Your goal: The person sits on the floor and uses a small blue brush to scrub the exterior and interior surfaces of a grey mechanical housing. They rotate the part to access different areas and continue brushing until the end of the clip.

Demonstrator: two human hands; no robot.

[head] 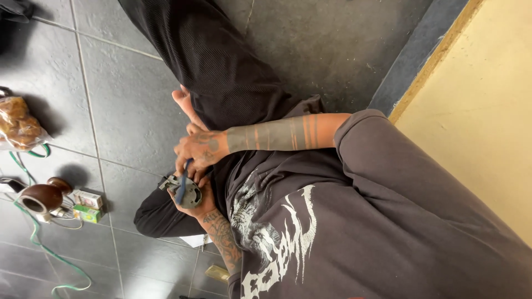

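Metal part (pixel 190 194): a small grey, roundish casting with a blocky stub sticking out toward the left of the frame. It sits left of centre, held above the person's lap and dark trousers (pixel 210 61). Its flat round face turns toward the camera; its long axis runs roughly left to right, stub end pointing left and slightly up.

A thin blue tool (pixel 183 181) lies across that face, its long axis steep, running from upper right to lower left, the lower end over the part.

One hand (pixel 206 206) cups the part from below, fingers curled about it, its tattooed wrist leading down the frame; which hand it is I cannot tell for sure, likely the left. The other hand (pixel 198 149), with banded forearm reaching in from the right, has its grip pinched on the upper end of the blue tool.

On the tiled floor (pixel 127 99), at left edge: a brown pot (pixel 43 197), small boxes (pixel 88 206), a green cable (pixel 39 243) and a bag of brown food (pixel 19 126).
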